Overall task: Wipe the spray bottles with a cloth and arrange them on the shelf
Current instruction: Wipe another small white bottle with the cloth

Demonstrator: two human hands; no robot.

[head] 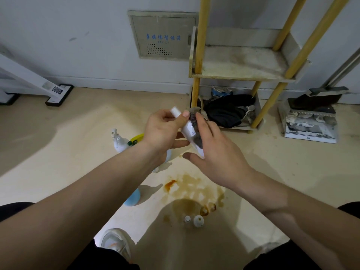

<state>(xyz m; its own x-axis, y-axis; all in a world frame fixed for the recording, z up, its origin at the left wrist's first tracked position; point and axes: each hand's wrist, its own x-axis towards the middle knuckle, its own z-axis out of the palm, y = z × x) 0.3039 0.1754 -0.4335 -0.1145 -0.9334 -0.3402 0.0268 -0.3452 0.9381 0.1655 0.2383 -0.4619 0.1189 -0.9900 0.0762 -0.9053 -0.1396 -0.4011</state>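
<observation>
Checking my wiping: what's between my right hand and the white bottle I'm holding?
A dark cloth, held against the white bottle by the right hand, in the head view.

1. A grey metal panel (163, 35) sits in the pale wall (68, 26).
2. Right of the panel: a yellow-legged shelf (239, 63), then a dustpan (311, 125).
3. Below the panel, beige floor (68, 133) carries a brown stain (194, 191).
</observation>
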